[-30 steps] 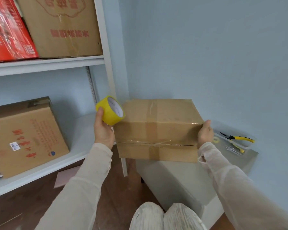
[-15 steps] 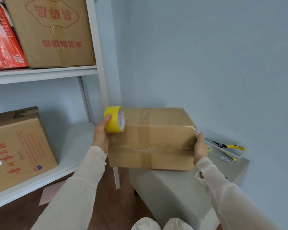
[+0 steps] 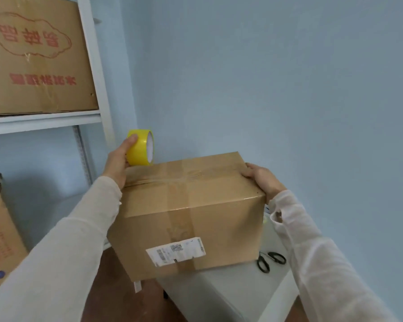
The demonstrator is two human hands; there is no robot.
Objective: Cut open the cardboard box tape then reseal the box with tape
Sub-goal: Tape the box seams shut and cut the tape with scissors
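A brown cardboard box (image 3: 216, 219) sits tilted on a grey stool (image 3: 230, 296), its front face bearing a white shipping label (image 3: 176, 251). Brown tape runs across its top and down the front. My left hand (image 3: 119, 162) grips a yellow tape roll (image 3: 141, 147) at the box's top left corner. My right hand (image 3: 262, 178) grips the box's top right edge, fingers curled over the top. Black scissors (image 3: 270, 261) lie on the stool at the box's lower right.
A white shelf unit (image 3: 44, 119) stands at the left with a large printed carton (image 3: 33, 56) on the upper shelf and another carton (image 3: 0, 240) lower down. A blue wall lies behind. Brown floor shows below the stool.
The box has been turned so the face with the label now points toward me. The tape roll rose to the box's top left corner. The clear container with pliers went out of sight.
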